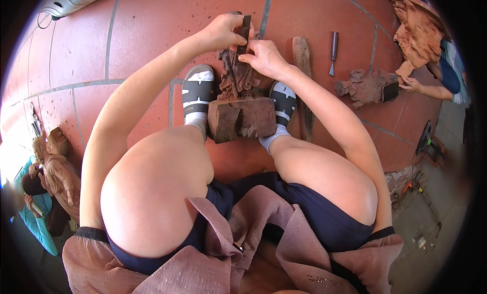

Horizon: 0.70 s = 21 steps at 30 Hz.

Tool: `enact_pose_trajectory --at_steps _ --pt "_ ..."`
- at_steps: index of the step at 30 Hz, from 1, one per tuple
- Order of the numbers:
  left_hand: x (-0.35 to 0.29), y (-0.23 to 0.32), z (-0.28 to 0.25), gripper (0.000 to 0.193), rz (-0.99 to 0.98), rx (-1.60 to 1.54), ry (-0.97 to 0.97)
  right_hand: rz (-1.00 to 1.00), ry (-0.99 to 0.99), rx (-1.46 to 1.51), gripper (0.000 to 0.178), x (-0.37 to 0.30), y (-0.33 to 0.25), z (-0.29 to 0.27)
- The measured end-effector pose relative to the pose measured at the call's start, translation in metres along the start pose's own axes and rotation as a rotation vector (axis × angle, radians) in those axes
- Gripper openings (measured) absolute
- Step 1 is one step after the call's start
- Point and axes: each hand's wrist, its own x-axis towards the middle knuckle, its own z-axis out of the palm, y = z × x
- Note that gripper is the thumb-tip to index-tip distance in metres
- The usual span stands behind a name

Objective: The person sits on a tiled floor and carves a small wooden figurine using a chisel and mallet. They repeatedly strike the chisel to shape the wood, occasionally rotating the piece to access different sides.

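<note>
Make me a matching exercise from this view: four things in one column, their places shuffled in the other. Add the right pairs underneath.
Things:
1. Dark flat bar
2. Loose chisel
3. Carved piece on a wooden block
4. Draped wooden statue

Places:
A. Between the sandals
B. Near the picture's left edge, by a teal sleeve
C. Held by the left hand and right hand
D. On the red tiles, right of a wooden club

Right pairs: 1-C, 2-D, 3-A, 4-B
</note>
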Motion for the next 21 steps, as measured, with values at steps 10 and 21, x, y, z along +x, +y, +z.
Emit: enact_pose_trajectory --at_steps 10,21 --pt "0.011 0.013 -0.006 0.018 0.159 0.032 0.104 -0.014 0.152 0.069 0.023 0.010 0.001 -0.021" --pt "-0.005 0.001 0.000 0.021 -0.057 0.006 -0.003 -0.019 -0.068 0.058 0.026 0.000 -0.003 0.000"
